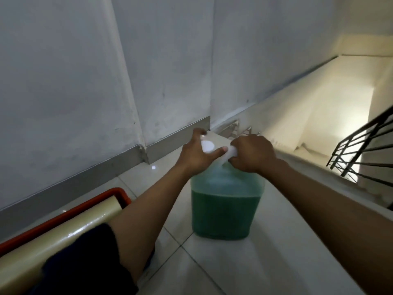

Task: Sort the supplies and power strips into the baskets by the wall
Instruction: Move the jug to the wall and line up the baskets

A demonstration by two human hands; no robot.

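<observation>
A large clear plastic jug (225,211) partly filled with green liquid stands on the pale tiled floor in front of me. My right hand (253,154) grips its white handle at the top. My left hand (195,152) is at the jug's white cap (208,145), with the thumb stretched across toward the handle and the fingers around the cap's far side. An orange basket (89,206) shows only its rim at the lower left by the wall.
A cream-coloured roll (63,233) lies in the orange basket. A grey wall with a metal skirting (89,177) runs along the left. Stairs (319,116) drop away at the right, with a black railing (361,150) beside them.
</observation>
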